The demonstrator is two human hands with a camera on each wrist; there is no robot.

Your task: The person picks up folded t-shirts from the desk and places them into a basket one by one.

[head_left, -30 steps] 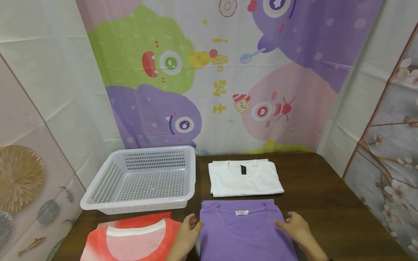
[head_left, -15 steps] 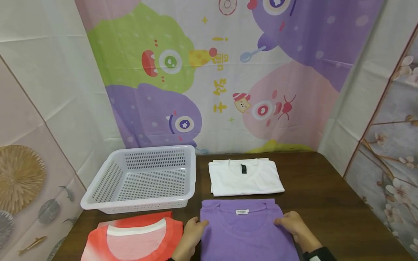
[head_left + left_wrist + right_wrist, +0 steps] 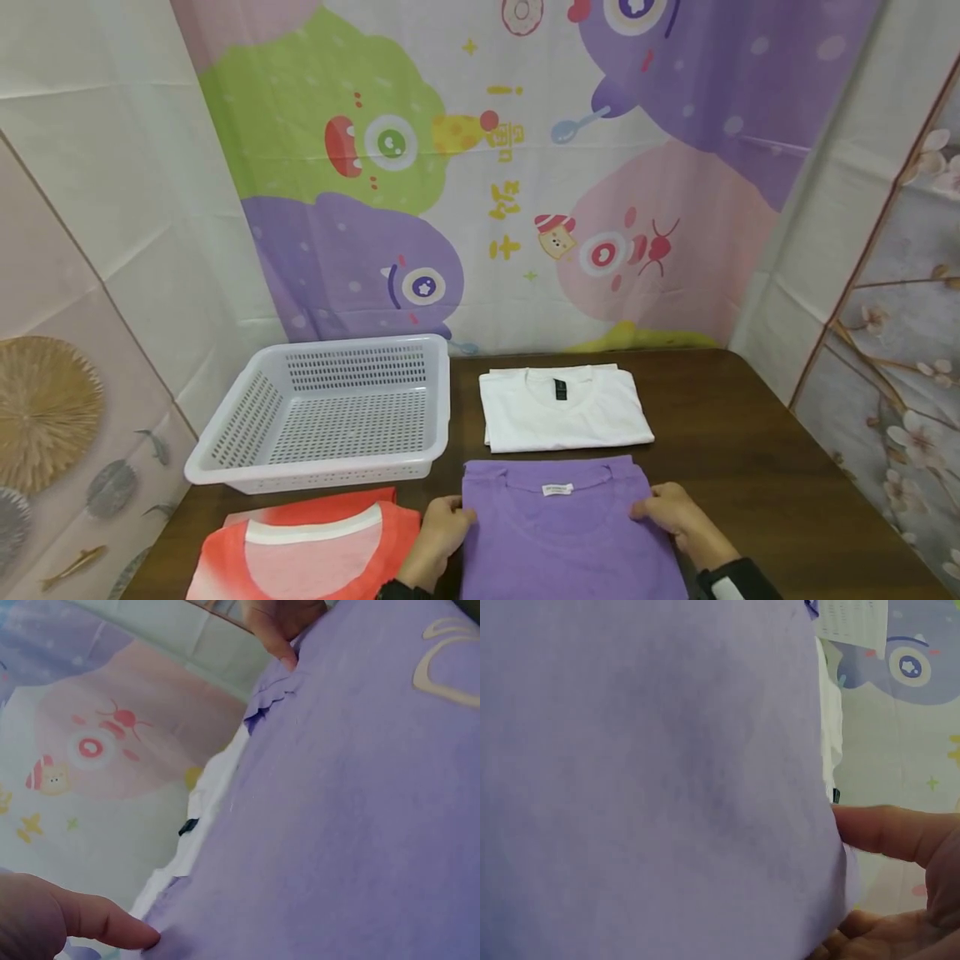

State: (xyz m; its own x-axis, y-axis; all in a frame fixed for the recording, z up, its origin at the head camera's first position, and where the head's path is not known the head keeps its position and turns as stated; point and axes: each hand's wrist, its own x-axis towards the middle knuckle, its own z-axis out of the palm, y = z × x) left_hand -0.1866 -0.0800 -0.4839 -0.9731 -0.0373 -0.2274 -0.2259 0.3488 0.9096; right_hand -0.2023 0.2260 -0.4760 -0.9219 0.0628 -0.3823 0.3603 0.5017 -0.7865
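So the right side of the worktop is bare wood, wide enough for a hand to pass along beside the white shirt and the purple shirt; the left side is much tighter, with the white basket sitting at the back and the red-orange shirt lying right in front of it, just about touching its front wall. Between basket and white shirt there's only a thin dark strip of worktop, and an even thinner one between the two folded shirts; behind it all the cartoon curtain closes the back off.
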